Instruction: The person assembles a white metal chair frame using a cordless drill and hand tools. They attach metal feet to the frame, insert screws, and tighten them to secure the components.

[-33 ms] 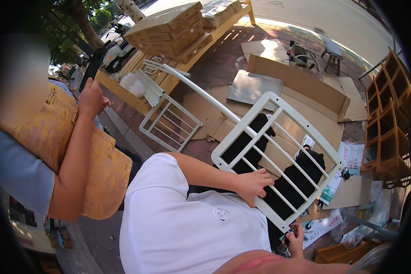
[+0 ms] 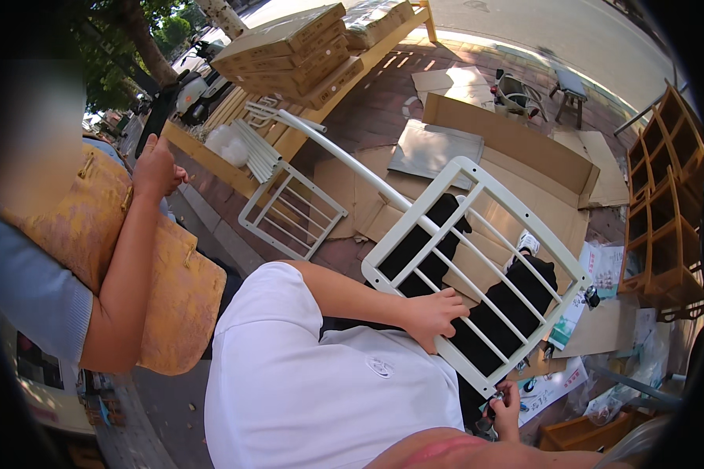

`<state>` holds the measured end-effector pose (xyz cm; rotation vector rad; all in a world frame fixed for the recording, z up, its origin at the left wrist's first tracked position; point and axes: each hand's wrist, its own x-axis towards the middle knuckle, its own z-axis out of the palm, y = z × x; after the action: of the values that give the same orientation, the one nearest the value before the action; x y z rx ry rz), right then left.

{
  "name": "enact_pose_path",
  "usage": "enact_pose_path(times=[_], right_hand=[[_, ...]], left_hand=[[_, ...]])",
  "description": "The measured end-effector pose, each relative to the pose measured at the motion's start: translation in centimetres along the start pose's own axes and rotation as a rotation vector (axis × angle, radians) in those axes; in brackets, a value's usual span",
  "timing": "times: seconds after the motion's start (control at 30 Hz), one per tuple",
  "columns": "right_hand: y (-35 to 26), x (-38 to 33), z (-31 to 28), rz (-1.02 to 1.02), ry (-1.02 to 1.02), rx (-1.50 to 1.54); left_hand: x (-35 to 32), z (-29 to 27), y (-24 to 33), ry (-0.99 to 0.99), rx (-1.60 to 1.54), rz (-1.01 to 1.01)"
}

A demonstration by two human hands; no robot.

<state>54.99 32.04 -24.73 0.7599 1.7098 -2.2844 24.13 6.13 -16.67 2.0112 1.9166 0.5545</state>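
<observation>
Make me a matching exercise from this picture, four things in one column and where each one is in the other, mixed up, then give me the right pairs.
Things:
1. white slatted frame
2. stacked cardboard boxes
3. wooden shelf units
4. yellow bag

Places:
A. far right, standing on the pavement
B. under the left hand, over the lap
C. top of the picture, on a wooden platform
D. left, held by another person's arm

Pairs: 1-B, 2-C, 3-A, 4-D. The right hand sits low, by the frame's bottom corner.
</observation>
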Motion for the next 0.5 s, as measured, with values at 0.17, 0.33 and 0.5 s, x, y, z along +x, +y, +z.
enact_pose_path(times=[0.17, 0.33, 0.5], right_hand=[[-0.2, 0.8, -0.8, 0.074, -0.043, -0.060], [-0.7, 1.4, -1.6, 0.246, -0.130, 0.053], [-0.6, 0.9, -0.6, 0.012, -0.059, 0.010]], left_hand=[[-0.2, -0.1, -0.2, -0.038, -0.021, -0.001], [-0.4, 0.0, -0.3, -0.031, -0.009, 0.010], [-0.4, 0.6, -0.3, 0.012, -0.002, 0.015]])
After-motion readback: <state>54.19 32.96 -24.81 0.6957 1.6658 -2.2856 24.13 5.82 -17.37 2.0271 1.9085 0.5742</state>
